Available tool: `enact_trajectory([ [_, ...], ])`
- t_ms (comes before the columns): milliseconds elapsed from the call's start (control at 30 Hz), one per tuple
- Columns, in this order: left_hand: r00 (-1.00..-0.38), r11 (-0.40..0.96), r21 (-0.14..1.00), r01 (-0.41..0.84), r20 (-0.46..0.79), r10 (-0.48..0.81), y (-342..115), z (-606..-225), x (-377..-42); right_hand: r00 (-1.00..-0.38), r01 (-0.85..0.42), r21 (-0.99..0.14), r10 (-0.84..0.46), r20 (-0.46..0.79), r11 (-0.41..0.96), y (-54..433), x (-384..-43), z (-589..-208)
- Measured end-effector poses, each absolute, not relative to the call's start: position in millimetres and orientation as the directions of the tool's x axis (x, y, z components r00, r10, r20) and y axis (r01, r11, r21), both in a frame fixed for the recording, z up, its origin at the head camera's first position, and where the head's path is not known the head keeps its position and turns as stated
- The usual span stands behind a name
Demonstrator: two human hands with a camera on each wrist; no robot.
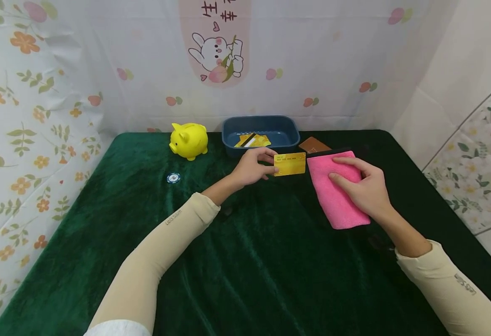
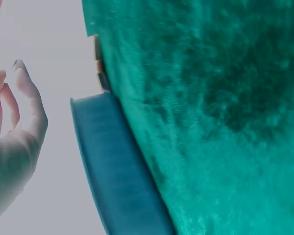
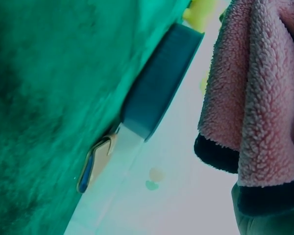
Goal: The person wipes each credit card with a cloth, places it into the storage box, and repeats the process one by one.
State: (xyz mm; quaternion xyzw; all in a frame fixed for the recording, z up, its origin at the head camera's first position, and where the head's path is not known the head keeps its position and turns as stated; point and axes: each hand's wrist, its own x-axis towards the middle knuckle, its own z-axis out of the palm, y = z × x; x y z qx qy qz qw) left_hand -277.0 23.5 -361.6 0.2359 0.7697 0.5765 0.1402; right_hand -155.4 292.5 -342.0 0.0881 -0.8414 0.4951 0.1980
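Observation:
In the head view my left hand (image 1: 251, 166) pinches a gold bank card (image 1: 290, 164) by its left edge, raised in front of the blue basin. My right hand (image 1: 365, 189) grips a folded pink cloth (image 1: 333, 196) with a dark border, just right of the card. The right wrist view shows the fluffy folds of the cloth (image 3: 269, 98) up close, hiding most of that hand. In the left wrist view, the left hand's (image 2: 19, 132) fingers are bent, and the card is out of sight. Behind the cloth lies a brown wallet (image 1: 313, 144), partly covered.
A blue plastic basin (image 1: 228, 144) holding several yellow cards (image 1: 262, 141) stands at the table's back edge. To its left are a yellow piggy bank (image 1: 190, 141) and a blue-and-white poker chip (image 1: 173, 178). Dark green velvet (image 1: 228, 275) covers the table, with patterned curtains (image 1: 136, 56) behind.

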Motion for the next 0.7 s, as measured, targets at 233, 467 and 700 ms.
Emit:
enact_trajectory([
  [233,-0.845,0.089,0.99,0.106,0.042,0.533,15,-347,-253,-0.87,-0.424,-0.784,0.038,0.492,0.453,285,-152,-339],
  [467,-0.848,0.01,0.997,0.074,0.058,0.526,9,-343,-234,-0.863,-0.439,-0.778,0.029,0.504,0.449,280,-146,-334],
  [700,-0.856,-0.068,0.997,0.031,0.061,0.514,4,-340,-226,-0.848,-0.467,-0.763,0.018,0.53,0.448,276,-143,-330],
])
